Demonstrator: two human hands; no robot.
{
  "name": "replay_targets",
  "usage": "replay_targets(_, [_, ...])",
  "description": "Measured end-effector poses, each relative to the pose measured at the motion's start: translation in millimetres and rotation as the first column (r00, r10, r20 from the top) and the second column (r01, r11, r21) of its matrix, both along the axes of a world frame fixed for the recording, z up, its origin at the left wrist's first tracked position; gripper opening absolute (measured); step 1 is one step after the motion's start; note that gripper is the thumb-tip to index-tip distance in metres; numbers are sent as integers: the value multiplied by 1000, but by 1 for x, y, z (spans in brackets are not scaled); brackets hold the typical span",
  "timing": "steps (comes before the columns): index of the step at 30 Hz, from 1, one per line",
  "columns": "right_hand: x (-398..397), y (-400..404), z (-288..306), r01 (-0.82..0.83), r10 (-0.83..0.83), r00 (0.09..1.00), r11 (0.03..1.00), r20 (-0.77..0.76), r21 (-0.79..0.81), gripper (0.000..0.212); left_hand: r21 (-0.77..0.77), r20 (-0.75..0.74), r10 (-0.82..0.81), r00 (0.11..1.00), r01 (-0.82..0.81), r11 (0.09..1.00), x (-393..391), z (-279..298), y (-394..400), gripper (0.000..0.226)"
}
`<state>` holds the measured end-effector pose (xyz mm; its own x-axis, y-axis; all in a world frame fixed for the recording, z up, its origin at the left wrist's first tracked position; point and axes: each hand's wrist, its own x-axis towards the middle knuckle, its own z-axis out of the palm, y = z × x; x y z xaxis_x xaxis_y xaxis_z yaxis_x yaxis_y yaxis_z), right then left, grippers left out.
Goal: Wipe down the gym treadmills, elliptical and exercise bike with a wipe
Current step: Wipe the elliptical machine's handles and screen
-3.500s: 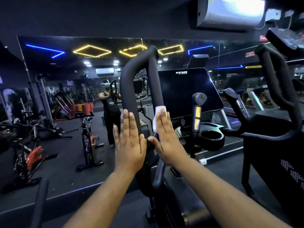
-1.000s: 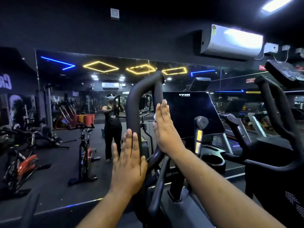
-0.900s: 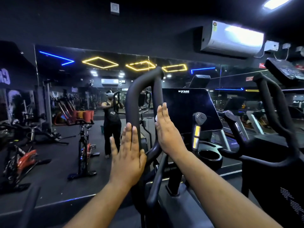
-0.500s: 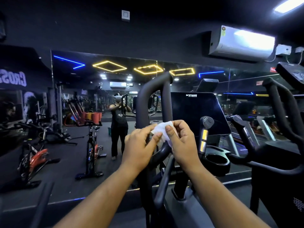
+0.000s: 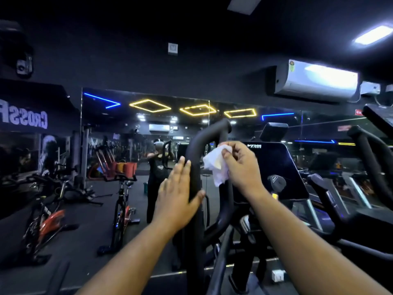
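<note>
The elliptical's curved black left handlebar (image 5: 194, 150) rises in the centre of the view. My left hand (image 5: 177, 194) lies flat against its left side with straight fingers, thumb across the front of the bar. My right hand (image 5: 240, 165) pinches a crumpled white wipe (image 5: 215, 165) just right of the bar, in front of the dark console screen (image 5: 274, 167). The wipe hangs loosely from my fingers, and I cannot tell if it touches the bar.
A wall mirror (image 5: 127, 133) ahead reflects a person and the gym. Spin bikes (image 5: 121, 205) stand at left, one with red trim (image 5: 46, 222). A second machine's handlebars (image 5: 372, 158) rise at right, treadmills (image 5: 344, 188) beyond. An air conditioner (image 5: 316, 81) hangs on the wall.
Both hands had been working the wipe together; my left hand has let go and returned flat to the bar, while my right hand lifted the wipe higher. The camera tilted upward.
</note>
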<state>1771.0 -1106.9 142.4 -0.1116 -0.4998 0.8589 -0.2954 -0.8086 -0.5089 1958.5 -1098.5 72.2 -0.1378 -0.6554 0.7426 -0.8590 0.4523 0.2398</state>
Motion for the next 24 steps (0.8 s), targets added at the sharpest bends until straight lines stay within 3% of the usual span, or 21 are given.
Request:
replay_targets(3, [2, -6, 52, 225, -250, 964, 946, -87, -232, 26, 24, 116, 25, 993, -28, 999, -4, -12, -10, 88])
replay_targets(6, [2, -21, 86, 418, -467, 884, 789, 2, -450, 37, -14, 102, 32, 994, -31, 999, -5, -18, -16, 84])
replay_targets(9, [9, -43, 82, 465, -597, 783, 750, -177, -470, 42, -44, 102, 20, 995, -16, 999, -5, -20, -15, 80])
replay_targets(11, [21, -52, 61, 453, -586, 719, 803, -373, -388, 46, -49, 101, 16, 995, -11, 999, -4, -22, -16, 81])
replay_targets(16, [37, -44, 17, 176, -417, 704, 887, -575, -428, 54, -75, 83, 0, 997, 6, 997, -3, -24, -23, 80])
replay_targets(18, [29, -42, 20, 57, -389, 600, 892, -699, -448, 59, -69, 89, 2, 996, 4, 998, -2, -25, -24, 81])
replay_targets(20, [17, -48, 32, 114, -507, 519, 839, -688, -532, 65, -73, 76, -4, 997, 10, 997, -3, -24, -23, 81])
replay_targets(24, [9, -51, 43, 273, -492, 620, 866, -612, -419, 65, -86, 52, 2, 999, 3, 996, -5, -26, -22, 84])
